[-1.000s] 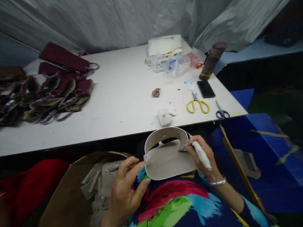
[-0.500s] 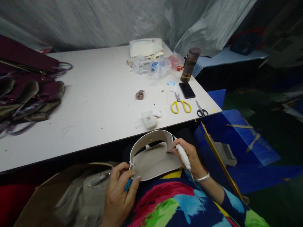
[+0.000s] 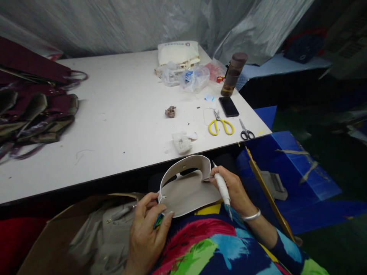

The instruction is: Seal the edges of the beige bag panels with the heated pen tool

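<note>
A beige curved leather piece (image 3: pixel 187 193) with a looped band rests on my lap just below the table edge. My left hand (image 3: pixel 147 227) pinches its left corner, fingers closed on it, with something small and blue under the fingers. My right hand (image 3: pixel 231 189) grips a white pen-like tool (image 3: pixel 223 187) whose tip sits at the right end of the band.
A white table (image 3: pixel 114 126) carries dark red bag parts (image 3: pixel 34 110) at left, yellow scissors (image 3: pixel 220 124), small grey scissors (image 3: pixel 246 131), a phone (image 3: pixel 228 106), a brown bottle (image 3: pixel 233 74), plastic bags and a small white block (image 3: pixel 181 142). A cardboard box (image 3: pixel 77 236) of beige pieces stands at lower left.
My view swung right, then steadied. My left hand closed from spread fingers into a pinch on the piece's left corner. The right hand kept the tool at the band's end.
</note>
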`<state>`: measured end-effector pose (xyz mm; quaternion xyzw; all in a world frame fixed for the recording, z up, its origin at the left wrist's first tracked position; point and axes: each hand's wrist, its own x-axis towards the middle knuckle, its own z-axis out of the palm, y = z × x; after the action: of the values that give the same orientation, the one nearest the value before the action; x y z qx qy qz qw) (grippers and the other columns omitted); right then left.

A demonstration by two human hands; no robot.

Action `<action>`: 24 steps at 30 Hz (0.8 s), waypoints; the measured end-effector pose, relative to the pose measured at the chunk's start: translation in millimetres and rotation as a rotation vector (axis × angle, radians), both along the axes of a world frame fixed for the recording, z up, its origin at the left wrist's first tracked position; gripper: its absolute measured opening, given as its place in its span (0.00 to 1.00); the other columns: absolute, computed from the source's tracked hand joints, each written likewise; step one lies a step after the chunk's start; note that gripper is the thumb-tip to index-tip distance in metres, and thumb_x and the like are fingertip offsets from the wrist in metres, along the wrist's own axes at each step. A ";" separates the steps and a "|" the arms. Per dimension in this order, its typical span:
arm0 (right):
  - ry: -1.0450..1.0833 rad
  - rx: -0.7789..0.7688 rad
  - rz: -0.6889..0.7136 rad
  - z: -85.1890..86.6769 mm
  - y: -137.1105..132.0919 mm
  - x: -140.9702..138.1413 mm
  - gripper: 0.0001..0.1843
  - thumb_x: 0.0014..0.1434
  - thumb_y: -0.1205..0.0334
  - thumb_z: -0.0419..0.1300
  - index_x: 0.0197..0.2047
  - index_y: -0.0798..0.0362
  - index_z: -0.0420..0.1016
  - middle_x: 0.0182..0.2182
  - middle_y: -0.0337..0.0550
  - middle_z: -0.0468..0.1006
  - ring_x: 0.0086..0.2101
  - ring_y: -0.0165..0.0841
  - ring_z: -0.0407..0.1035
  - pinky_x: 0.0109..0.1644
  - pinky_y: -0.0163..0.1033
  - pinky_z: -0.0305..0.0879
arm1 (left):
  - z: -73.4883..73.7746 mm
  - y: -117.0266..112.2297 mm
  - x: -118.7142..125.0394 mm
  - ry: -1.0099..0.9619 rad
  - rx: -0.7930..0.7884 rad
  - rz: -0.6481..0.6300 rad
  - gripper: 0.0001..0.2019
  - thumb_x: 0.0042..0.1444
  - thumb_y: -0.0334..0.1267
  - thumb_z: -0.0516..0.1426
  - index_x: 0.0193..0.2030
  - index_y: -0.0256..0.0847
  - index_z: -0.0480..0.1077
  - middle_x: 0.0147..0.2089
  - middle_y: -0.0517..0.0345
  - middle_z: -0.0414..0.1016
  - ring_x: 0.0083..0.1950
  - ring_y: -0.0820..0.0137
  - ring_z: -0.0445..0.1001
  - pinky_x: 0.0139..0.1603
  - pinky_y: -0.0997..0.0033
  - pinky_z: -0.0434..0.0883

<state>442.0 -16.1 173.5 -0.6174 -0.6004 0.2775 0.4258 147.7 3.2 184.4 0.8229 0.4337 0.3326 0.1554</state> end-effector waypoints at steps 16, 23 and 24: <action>0.102 0.135 -0.041 -0.9 7.1 -15.0 0.08 0.59 0.72 0.60 0.39 0.49 0.69 0.27 0.32 0.69 0.24 0.28 0.62 0.30 0.31 0.60 | 16.8 14.3 -9.6 -0.163 -0.085 -0.094 0.11 0.65 0.28 0.60 0.53 0.42 0.74 0.39 0.58 0.76 0.40 0.69 0.77 0.43 0.70 0.74; 0.180 0.394 0.258 32.8 20.9 -49.0 0.16 0.57 0.79 0.58 0.41 0.48 0.66 0.33 0.34 0.72 0.32 0.30 0.67 0.39 0.34 0.65 | 84.1 59.1 -20.6 -0.292 0.065 -0.037 0.19 0.58 0.29 0.66 0.56 0.44 0.76 0.55 0.50 0.76 0.56 0.57 0.76 0.60 0.54 0.74; 0.195 0.415 0.268 35.9 24.1 -54.9 0.16 0.57 0.79 0.59 0.41 0.48 0.65 0.33 0.34 0.73 0.32 0.30 0.67 0.40 0.34 0.65 | 93.5 63.6 -19.1 -0.296 0.060 -0.059 0.20 0.58 0.30 0.66 0.57 0.44 0.75 0.57 0.48 0.75 0.58 0.56 0.75 0.62 0.51 0.74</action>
<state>387.0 8.0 209.4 -0.4021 -0.6770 0.2605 0.5587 128.6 66.8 277.9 0.7815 0.3717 0.4584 0.2023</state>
